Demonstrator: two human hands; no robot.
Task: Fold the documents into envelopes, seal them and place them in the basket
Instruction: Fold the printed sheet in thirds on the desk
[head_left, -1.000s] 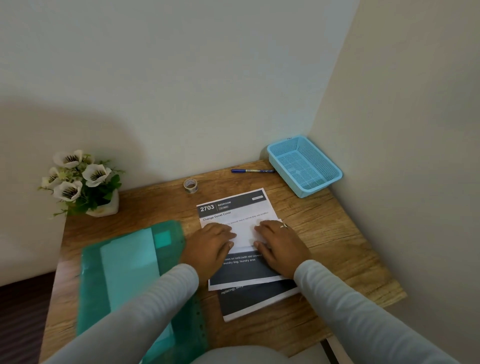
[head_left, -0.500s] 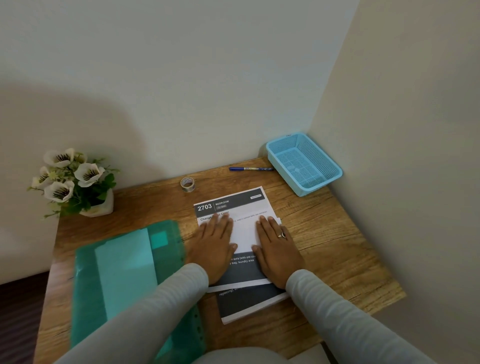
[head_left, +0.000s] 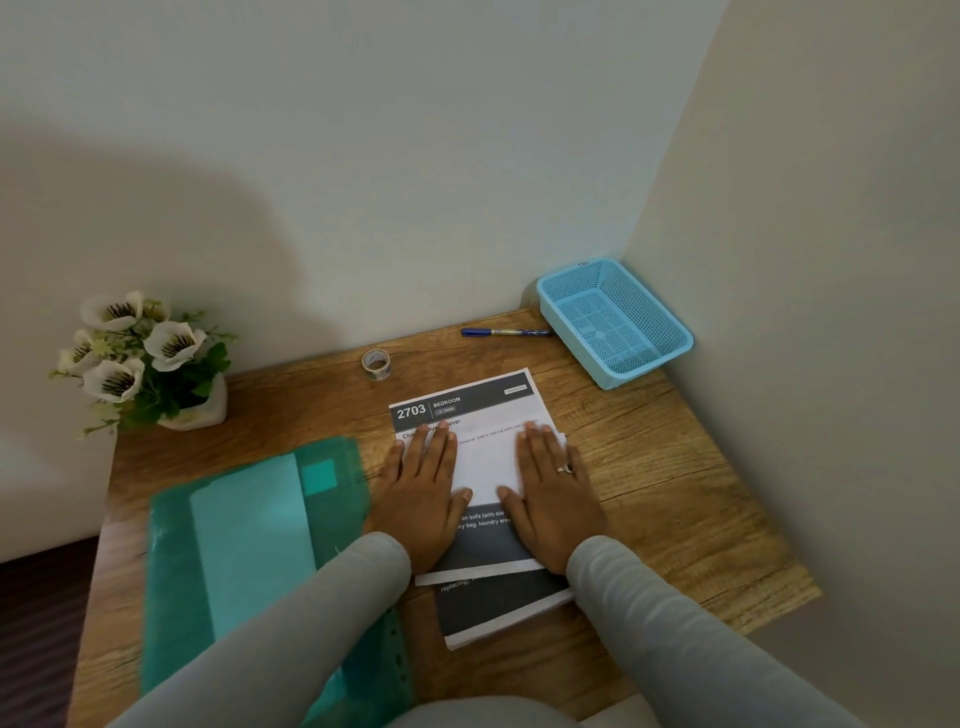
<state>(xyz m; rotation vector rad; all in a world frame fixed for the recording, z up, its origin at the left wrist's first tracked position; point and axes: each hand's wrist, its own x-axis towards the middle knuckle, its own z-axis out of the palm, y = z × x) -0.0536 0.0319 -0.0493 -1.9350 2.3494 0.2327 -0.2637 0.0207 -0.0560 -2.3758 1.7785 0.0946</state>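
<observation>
The wooden table (head_left: 675, 467) stands in a wall corner. A green plastic folder (head_left: 249, 545) with a pale sheet inside lies along the table's left side. The printed document (head_left: 485, 467), headed "2703 BEDROOM", lies at the table's centre atop a second sheet (head_left: 498, 608), long axis running from near edge to far edge. Its lower part appears folded up, showing a blank white panel. The blue mesh basket (head_left: 670, 358) sits in the far right corner, well apart from the document and nearer the right hand. A flower pot (head_left: 150, 364) occupies the far left corner; a blue pen (head_left: 506, 332) and a tape roll (head_left: 376, 364) lie along the far edge. The left hand (head_left: 423, 493) and right hand (head_left: 553, 493) rest flat, fingers extended, pressing the fold from either side; neither grips anything. Judged step: creasing the fold
</observation>
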